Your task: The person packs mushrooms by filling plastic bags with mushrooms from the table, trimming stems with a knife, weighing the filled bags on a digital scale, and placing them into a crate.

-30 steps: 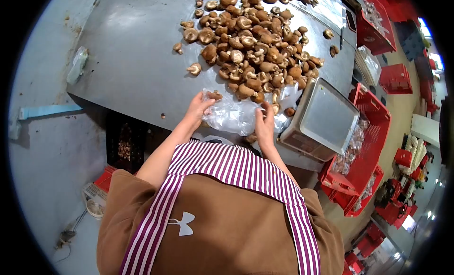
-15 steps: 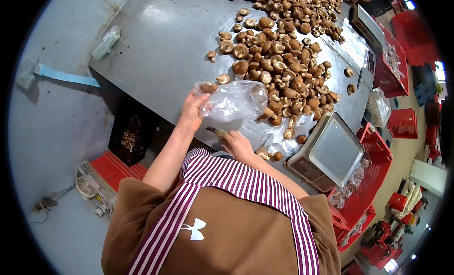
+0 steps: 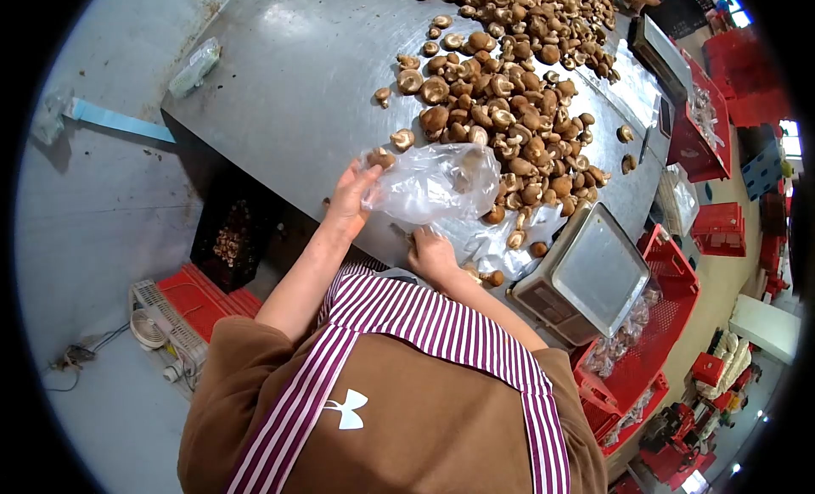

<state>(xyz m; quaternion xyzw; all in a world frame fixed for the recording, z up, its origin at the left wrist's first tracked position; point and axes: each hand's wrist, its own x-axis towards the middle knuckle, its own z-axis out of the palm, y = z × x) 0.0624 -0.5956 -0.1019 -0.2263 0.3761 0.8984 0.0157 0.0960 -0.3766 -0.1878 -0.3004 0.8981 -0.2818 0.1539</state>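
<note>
Head view, centre: my left hand (image 3: 348, 199) pinches the plastic bag (image 3: 429, 187), stretching rightward; my right hand (image 3: 432, 254) curls below, grip unclear.

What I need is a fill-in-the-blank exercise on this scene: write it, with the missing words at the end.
1. The ____ hand holds up the clear bag.
2. The apron has purple and ____ stripes.
3. The crate beside the near tray is ____.
4. The heaped mushrooms have mostly ____ caps.

Missing words: left; white; red; brown.
</note>
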